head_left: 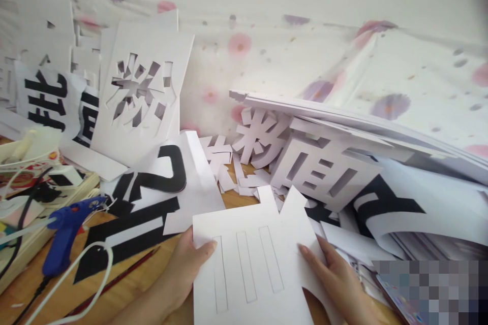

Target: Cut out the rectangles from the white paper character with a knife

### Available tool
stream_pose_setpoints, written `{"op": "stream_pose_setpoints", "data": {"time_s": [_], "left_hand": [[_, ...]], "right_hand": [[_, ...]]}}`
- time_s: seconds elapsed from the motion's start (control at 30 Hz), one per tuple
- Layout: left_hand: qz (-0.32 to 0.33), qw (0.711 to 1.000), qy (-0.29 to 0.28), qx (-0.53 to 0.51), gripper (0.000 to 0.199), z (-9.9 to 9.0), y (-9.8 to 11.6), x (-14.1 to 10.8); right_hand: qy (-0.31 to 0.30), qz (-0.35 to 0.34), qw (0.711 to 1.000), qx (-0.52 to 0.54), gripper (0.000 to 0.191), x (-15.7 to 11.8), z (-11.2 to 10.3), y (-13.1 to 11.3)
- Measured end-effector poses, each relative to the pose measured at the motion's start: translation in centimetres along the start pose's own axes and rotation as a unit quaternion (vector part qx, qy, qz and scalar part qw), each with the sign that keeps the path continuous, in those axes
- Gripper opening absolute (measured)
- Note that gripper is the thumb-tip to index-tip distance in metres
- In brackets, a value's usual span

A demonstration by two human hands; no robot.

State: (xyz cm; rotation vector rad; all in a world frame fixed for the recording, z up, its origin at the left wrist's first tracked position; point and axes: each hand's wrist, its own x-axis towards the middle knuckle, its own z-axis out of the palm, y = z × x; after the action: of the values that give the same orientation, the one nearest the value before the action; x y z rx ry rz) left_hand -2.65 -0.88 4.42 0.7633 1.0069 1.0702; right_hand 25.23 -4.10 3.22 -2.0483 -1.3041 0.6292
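Observation:
A white foam-board cutout (249, 218) is held between both hands, low in the middle of the head view. Three narrow upright rectangles are outlined on its face, and two prongs stick up from its upper right edge. My left hand (190, 259) grips the left edge, thumb on the face and fingers behind. On the right edge my right hand (330, 271) pinches it the same way, its fingertips partly hidden. A curved white piece shows below the right hand. Just beyond the board lie white foam scraps (251, 182) on the wooden table.
A blue glue gun (63, 233) with a white cable loop lies at left. Printed black characters (168, 167) on paper lie beside it. Thick white character cutouts (312, 165) stand behind, under leaning sheets (343, 117). A stencil board (141, 91) leans against the flower-patterned sheet (213, 61).

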Motion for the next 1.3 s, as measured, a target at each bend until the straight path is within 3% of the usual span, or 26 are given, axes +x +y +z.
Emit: {"op": "stream_pose_setpoints", "data": {"time_s": [0.33, 0.47, 0.8, 0.93, 1.3], "left_hand": [[0.013, 0.999, 0.017, 0.032, 0.046, -0.1, -0.3, 0.1], [0.019, 0.998, 0.021, 0.05, 0.044, -0.1, -0.4, 0.1], [0.013, 0.999, -0.011, 0.038, 0.046, -0.5, -0.5, 0.0], [0.01, 1.0, 0.013, 0.026, 0.046, -0.4, -0.6, 0.0], [0.003, 0.999, 0.04, 0.016, 0.039, 0.4, -0.1, 0.1]], "right_hand": [[-0.008, 0.003, 0.999, 0.034, 0.05, 0.0, 0.3, 0.3], [0.015, 0.0, 0.999, 0.052, 0.048, -0.2, 0.4, 0.2], [-0.021, 0.007, 0.998, 0.051, 0.047, 0.4, 0.2, 1.1], [-0.027, 0.003, 0.999, 0.041, 0.049, 0.3, 0.1, 0.9], [0.045, -0.002, 0.999, 0.01, 0.043, -1.2, 0.5, -1.7]]}}
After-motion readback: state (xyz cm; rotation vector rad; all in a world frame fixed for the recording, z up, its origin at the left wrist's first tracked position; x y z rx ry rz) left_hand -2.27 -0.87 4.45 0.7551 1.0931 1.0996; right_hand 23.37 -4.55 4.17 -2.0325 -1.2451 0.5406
